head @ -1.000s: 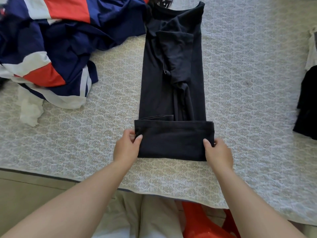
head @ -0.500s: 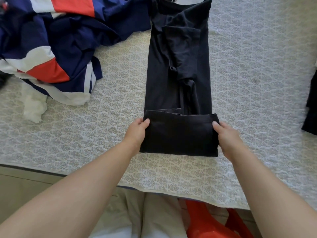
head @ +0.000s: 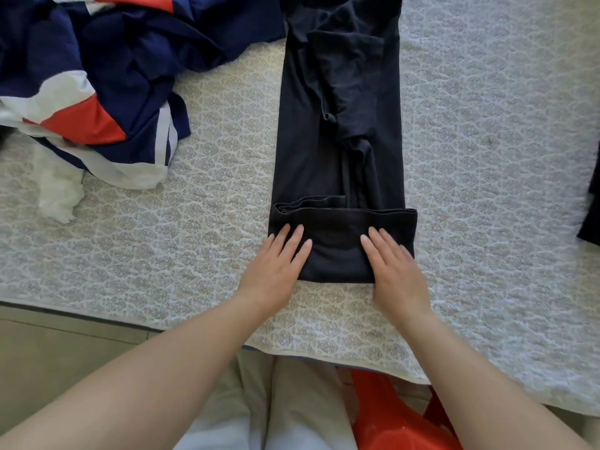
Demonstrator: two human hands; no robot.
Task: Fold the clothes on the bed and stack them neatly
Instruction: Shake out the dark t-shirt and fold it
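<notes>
Left hand (head: 274, 271) and right hand (head: 397, 274) lie flat, fingers straight, pressing the folded end of the black shirt (head: 337, 131) onto the bed (head: 487, 157).

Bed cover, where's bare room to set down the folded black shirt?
Widest bare patch: right of the black shirt, up to the dark garment at the right edge. A narrower strip lies between the shirt and the navy, white and red pile. Far left is crowded with that pile.
</notes>
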